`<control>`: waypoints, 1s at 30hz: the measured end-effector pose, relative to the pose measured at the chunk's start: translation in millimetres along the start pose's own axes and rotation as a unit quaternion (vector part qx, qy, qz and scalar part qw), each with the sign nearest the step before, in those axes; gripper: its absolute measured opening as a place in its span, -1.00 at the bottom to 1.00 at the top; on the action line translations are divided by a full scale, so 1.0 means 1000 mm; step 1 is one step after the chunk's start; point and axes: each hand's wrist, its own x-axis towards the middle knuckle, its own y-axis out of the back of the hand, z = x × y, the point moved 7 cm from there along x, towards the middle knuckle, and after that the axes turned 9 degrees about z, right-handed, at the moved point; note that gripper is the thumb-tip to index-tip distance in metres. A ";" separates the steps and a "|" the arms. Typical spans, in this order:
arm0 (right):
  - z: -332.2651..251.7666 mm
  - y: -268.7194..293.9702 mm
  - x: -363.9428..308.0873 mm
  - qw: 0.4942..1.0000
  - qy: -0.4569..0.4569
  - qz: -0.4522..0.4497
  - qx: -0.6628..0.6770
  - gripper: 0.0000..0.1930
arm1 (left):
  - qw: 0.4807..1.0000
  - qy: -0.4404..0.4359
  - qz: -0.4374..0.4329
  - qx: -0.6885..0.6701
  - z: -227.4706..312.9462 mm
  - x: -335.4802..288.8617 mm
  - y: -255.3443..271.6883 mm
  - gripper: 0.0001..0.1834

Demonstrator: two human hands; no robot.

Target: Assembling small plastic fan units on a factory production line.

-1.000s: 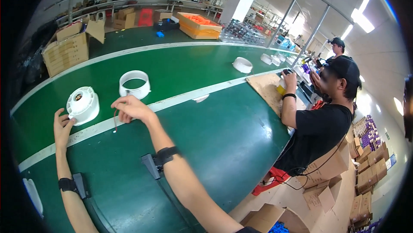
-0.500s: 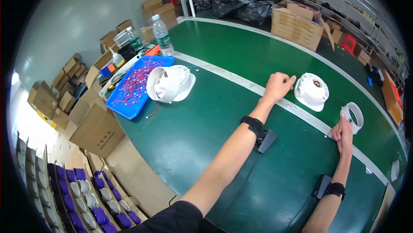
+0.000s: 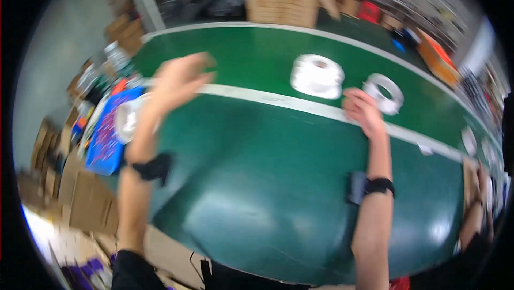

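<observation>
2 white round housings sit on the green worktop (image 3: 257,183) near its pale stripe: a domed one (image 3: 317,76) and, right of it, a ring-shaped one (image 3: 383,93) lying flat, opening up. The right hand (image 3: 363,112) rests just beside the ring, fingers curled loosely, pinching nothing. The left hand (image 3: 179,84) hangs blurred in the air, fingers loosely bent, above a third white housing (image 3: 124,121) beside 1 blue tray (image 3: 107,134).

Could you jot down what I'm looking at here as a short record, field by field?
Place: long green table with a white stripe
Left hand: raised above the table, blurred, seems to hold nothing
Right hand: resting on the stripe, beside a white ring-shaped part
Between the hands: white round part
Far left: blue tray of small pieces
Wrists: black bands on both
</observation>
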 end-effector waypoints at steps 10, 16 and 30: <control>-0.012 -0.047 -0.013 0.997 -0.028 -0.067 0.007 -0.79 | 0.964 0.191 0.038 0.180 -0.160 -0.168 0.093 -0.24; -0.001 -0.035 -0.010 0.998 -0.025 -0.059 0.004 -0.82 | 0.985 0.089 0.047 0.139 -0.172 -0.163 0.053 -0.14; 0.002 -0.018 -0.007 0.999 -0.015 -0.033 0.000 -0.74 | 0.996 -0.047 -0.031 0.068 -0.038 -0.081 -0.041 -0.65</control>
